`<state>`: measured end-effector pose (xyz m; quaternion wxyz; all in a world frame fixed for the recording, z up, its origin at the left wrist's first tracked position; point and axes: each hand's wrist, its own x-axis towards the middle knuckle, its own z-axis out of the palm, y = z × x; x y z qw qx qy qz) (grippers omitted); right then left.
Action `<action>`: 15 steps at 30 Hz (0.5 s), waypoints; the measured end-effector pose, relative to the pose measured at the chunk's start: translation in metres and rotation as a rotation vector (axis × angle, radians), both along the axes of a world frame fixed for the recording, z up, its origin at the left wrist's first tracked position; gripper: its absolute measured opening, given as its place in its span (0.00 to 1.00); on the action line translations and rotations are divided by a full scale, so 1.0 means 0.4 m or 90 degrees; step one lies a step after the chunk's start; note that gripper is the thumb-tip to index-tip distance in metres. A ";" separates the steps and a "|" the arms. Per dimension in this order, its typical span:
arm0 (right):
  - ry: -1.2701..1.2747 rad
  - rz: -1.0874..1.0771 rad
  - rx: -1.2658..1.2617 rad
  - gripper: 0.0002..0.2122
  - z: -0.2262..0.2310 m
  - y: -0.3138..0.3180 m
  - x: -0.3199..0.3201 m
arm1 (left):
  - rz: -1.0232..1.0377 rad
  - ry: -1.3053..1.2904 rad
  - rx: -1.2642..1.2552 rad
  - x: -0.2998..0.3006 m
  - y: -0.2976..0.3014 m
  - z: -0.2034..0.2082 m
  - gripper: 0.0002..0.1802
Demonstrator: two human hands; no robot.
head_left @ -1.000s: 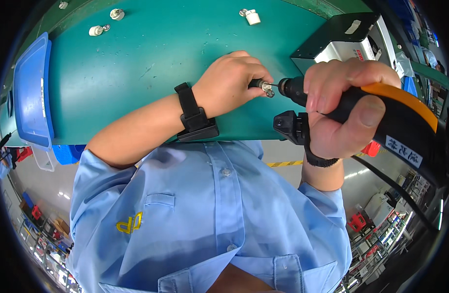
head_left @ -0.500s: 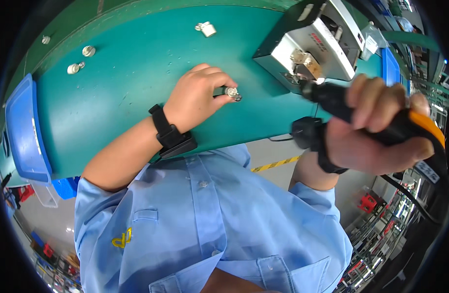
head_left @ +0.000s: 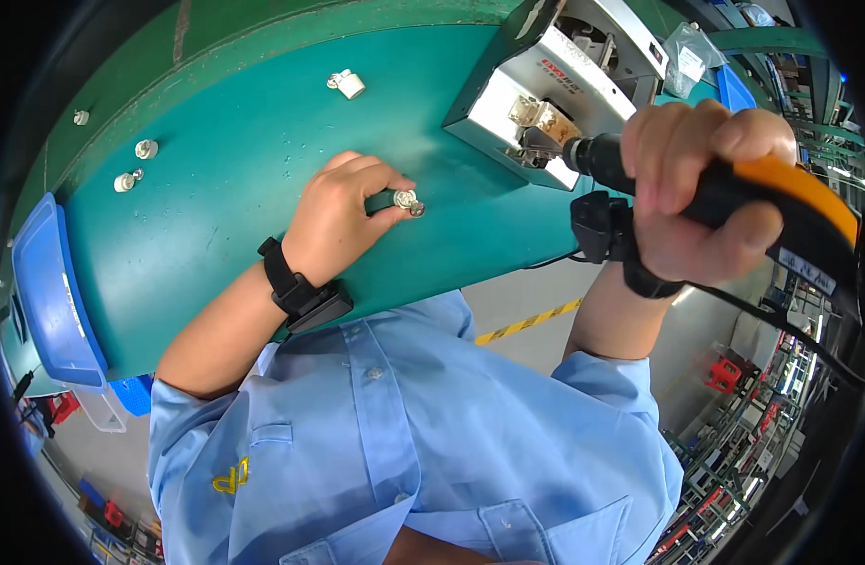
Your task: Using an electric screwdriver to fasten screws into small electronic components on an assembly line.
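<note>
My left hand (head_left: 343, 215) rests on the green table (head_left: 225, 188) and pinches a small silver metal part (head_left: 407, 201) between thumb and fingers. A black wrist strap (head_left: 296, 290) sits on that wrist. My right hand (head_left: 701, 193) grips an orange-and-black electric screwdriver (head_left: 734, 193). Its black tip points left into the opening of a grey-and-white box-shaped machine (head_left: 536, 85) at the table's back right. A black cable (head_left: 781, 330) trails down from the screwdriver.
A small white part (head_left: 347, 84) lies at the table's far middle. Three small silver parts (head_left: 131, 165) lie at the far left. A blue bin (head_left: 51, 282) stands on the left edge. My blue shirt (head_left: 404, 443) fills the lower view, and shelving shows below right.
My left hand has drawn away from the screwdriver tip, carrying the silver part leftward. My right hand has swung the screwdriver up to the box-shaped machine's opening.
</note>
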<state>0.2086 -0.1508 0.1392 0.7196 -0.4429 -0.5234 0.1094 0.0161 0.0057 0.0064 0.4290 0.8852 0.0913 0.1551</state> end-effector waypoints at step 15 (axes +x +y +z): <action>0.333 -0.076 -0.113 0.21 -0.047 0.063 -0.010 | 0.020 -0.009 -0.007 -0.002 0.007 -0.010 0.12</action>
